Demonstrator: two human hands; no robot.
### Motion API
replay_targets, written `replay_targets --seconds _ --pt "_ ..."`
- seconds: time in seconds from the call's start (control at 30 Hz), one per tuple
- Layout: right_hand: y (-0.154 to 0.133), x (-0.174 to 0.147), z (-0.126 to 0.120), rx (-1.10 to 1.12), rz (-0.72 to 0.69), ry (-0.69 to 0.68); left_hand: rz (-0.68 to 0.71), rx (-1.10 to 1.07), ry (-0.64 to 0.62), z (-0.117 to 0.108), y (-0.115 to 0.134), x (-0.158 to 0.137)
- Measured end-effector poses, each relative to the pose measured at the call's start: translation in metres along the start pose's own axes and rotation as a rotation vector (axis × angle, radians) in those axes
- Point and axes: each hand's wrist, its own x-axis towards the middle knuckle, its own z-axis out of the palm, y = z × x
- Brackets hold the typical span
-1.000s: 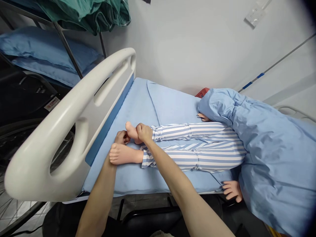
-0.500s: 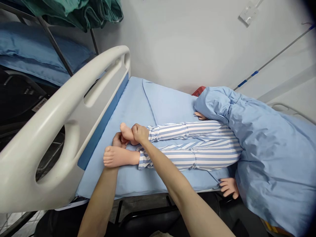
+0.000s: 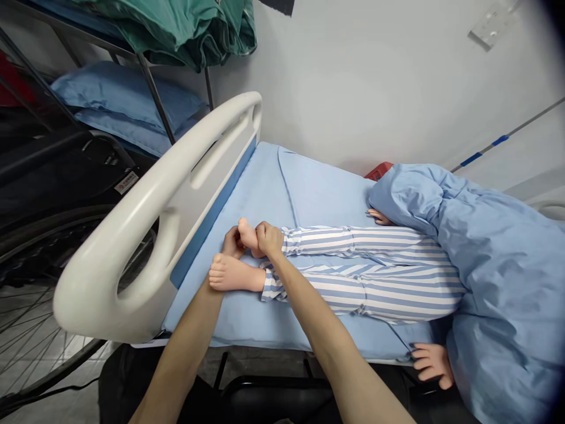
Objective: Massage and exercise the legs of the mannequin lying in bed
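A manikin in blue-and-white striped trousers (image 3: 366,288) lies on the bed, legs stretched toward the footboard. My right hand (image 3: 270,238) is wrapped around the ankle of its far foot (image 3: 248,234). At the toe end of that foot, my left hand (image 3: 232,242) is closed on the forefoot, its fingers partly hidden behind it. The near foot (image 3: 236,274) rests across my left forearm, toes toward the footboard. From under a bunched blue quilt (image 3: 498,265) stick out the manikin's near hand (image 3: 432,362) and far hand (image 3: 378,217).
A cream footboard (image 3: 145,212) rises at the left of the blue-sheeted bed (image 3: 309,176). Beyond it are a wheelchair wheel (image 3: 39,312) and a rack with blue pillows (image 3: 128,94) and green cloth (image 3: 189,29). A black chair (image 3: 273,386) stands at the near side.
The view has swung left, so everything sits farther right and more of the wheelchair shows. Both hands stay on the far foot; the left hand's fingers have shifted slightly at its toe end.
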Motion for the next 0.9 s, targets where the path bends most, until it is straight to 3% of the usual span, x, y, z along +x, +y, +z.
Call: replay_targets --seconds 0.07,0.2,0.43,0.63,0.9 --pt "0.0 0.0 0.0 0.002 0.002 0.0 0.044 0.032 0.062 0.004 -0.004 0.0" --pt "-0.001 -0.001 -0.003 0.004 -0.001 -0.005 0.064 0.047 0.05 0.01 -0.008 0.002" --pt "-0.003 -0.004 -0.004 0.025 0.009 0.031 0.044 0.051 0.021 0.007 -0.006 0.002" --pt "0.0 -0.001 0.0 -0.014 -0.014 -0.016 0.032 0.05 -0.023 0.004 -0.004 0.0" --pt "-0.005 -0.007 -0.003 -0.01 0.036 0.022 0.109 0.092 -0.088 -0.006 -0.006 -0.002"
